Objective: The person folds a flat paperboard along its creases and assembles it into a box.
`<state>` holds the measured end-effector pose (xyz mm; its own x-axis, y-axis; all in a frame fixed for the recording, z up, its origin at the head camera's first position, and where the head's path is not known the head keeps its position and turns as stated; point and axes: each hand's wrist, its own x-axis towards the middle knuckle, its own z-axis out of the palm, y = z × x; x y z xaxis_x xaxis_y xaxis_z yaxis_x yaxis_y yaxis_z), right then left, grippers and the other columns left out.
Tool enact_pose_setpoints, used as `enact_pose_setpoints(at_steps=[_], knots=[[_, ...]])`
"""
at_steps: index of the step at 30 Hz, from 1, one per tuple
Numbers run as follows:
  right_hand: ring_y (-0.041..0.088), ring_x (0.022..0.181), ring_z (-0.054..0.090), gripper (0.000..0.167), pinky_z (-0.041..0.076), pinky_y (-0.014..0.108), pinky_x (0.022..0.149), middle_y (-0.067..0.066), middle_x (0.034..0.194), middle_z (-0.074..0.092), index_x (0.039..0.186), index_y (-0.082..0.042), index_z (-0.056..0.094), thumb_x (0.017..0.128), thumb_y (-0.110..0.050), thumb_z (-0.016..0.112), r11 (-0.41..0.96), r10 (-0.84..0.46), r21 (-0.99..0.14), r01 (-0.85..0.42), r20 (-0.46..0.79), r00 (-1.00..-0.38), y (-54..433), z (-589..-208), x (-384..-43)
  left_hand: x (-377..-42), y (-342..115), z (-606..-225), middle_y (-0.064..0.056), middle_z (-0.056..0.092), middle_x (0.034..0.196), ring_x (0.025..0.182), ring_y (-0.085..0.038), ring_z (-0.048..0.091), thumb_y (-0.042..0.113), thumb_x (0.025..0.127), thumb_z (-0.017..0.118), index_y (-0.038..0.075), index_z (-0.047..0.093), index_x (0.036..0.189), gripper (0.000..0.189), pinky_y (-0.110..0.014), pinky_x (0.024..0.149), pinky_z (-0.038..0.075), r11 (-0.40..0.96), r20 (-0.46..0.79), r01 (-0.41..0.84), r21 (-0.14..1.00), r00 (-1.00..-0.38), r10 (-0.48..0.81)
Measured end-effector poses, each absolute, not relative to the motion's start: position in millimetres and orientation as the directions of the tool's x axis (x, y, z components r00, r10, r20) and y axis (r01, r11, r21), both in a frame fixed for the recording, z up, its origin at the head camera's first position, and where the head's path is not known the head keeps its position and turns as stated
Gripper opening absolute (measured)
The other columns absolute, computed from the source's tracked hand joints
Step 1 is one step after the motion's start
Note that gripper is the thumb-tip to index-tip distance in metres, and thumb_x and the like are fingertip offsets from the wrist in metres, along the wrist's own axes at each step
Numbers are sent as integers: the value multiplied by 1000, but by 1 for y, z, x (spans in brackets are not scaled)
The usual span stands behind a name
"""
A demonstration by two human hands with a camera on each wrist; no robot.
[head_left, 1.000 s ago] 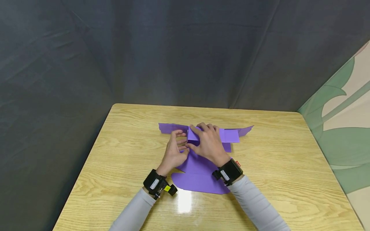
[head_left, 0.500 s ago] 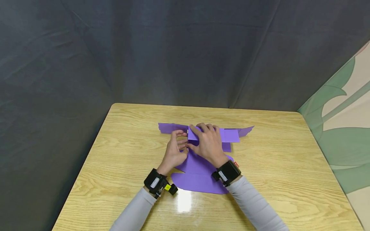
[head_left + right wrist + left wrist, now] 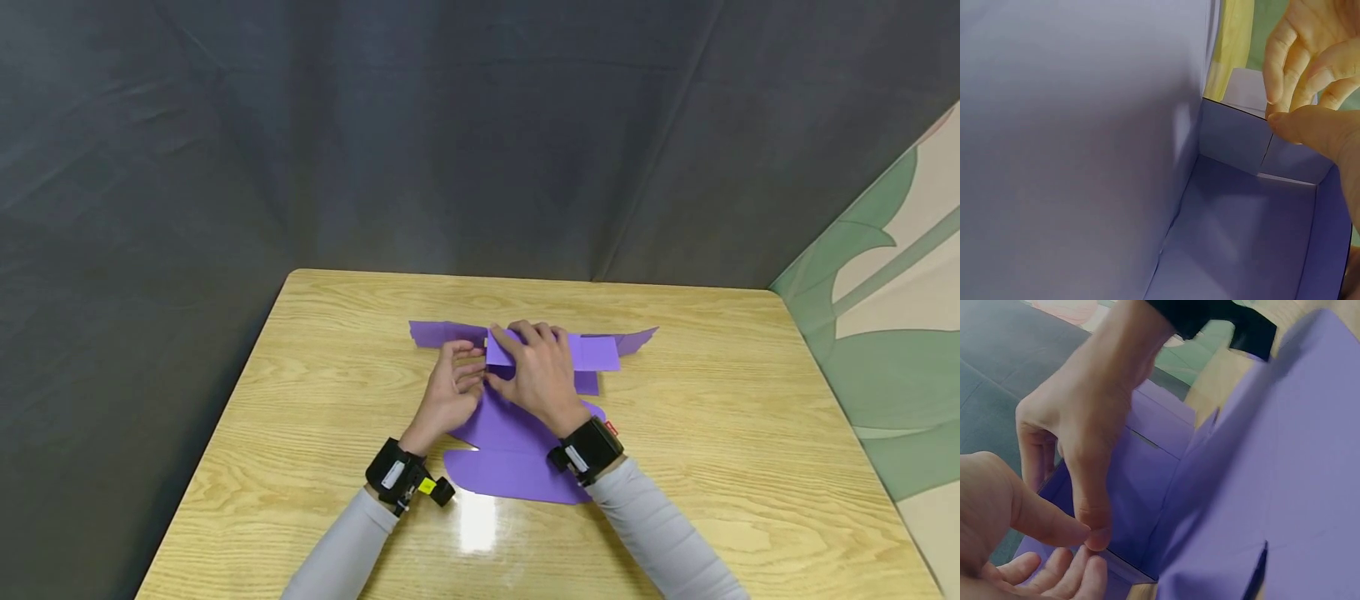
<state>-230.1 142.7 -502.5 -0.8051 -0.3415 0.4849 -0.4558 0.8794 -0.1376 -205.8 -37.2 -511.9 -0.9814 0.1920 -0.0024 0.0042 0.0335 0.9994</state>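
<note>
A partly folded purple cardboard box lies on the table in the head view, its large panel and rounded flap spread towards me. My right hand grips the raised corner at its left end. The fingers reach over the far wall, and the thumb sits on the end wall's top edge in the right wrist view. My left hand is at the outer side of that end wall, fingers loosely bent. In the left wrist view the left thumb overlaps the right thumb's tip; the palm partly hides the end wall.
Two narrow purple side flaps stick out left and right behind the box. The wooden table ends at a dark curtain at the back. A leaf-patterned cloth hangs at the right.
My left hand has drawn back slightly to the lower left, its thumb coming away from the right thumb in the head view. The right hand keeps its grip on the box.
</note>
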Motion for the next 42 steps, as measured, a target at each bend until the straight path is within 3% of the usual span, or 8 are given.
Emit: enact_pose_setpoints(at_steps=[8,13,18,23,29,34,42], knots=[[39,112,67,76,47,59,102,11,128,72,139,-20,74,71,-48,95,888,-322,-147,-436,478,-817,143,-503,-229,-204,-38,-516,-32,54,143,134,-48,60,-26,89,53,-10,38,142,58,-49,111,55,9,5,7,1000,-978,207],[37,112,68,78,48,58,101,10,127,74,138,-21,75,67,-48,96,888,-313,-146,-437,506,-804,143,-506,-228,-204,-41,-515,-30,60,138,125,-49,64,-26,87,54,-7,49,134,51,-50,106,58,42,63,71,997,-985,159],[37,112,69,78,49,59,102,10,127,74,138,-21,74,68,-50,94,883,-320,-144,-446,511,-798,141,-508,-227,-212,-56,-510,-23,63,128,113,-46,60,-19,85,64,-2,60,127,46,-51,95,56,287,300,289,913,-954,7],[38,116,68,77,47,59,104,10,130,74,140,-21,73,72,-50,93,888,-316,-158,-432,472,-823,139,-509,-226,-231,-79,-503,-17,63,131,120,-41,53,-8,87,72,0,63,131,45,-51,102,44,568,472,394,723,-882,11],[37,116,67,76,48,58,104,9,131,74,140,-22,73,72,-51,92,891,-314,-159,-426,463,-829,136,-510,-226,-241,-99,-506,-13,67,139,131,-39,55,3,94,74,8,65,137,44,-53,106,42,715,408,359,599,-906,114],[37,115,68,75,48,58,103,9,130,74,139,-22,74,71,-49,93,889,-312,-159,-430,477,-822,137,-508,-226,-239,-99,-510,-13,72,131,118,-39,63,4,95,74,8,70,131,36,-52,100,45,712,369,312,629,-926,81],[38,115,68,76,48,58,104,9,129,74,138,-22,74,71,-52,92,892,-313,-147,-428,483,-818,140,-504,-228,-234,-95,-508,-13,76,123,111,-37,72,2,96,73,7,72,121,26,-51,98,52,685,389,322,654,-919,61]])
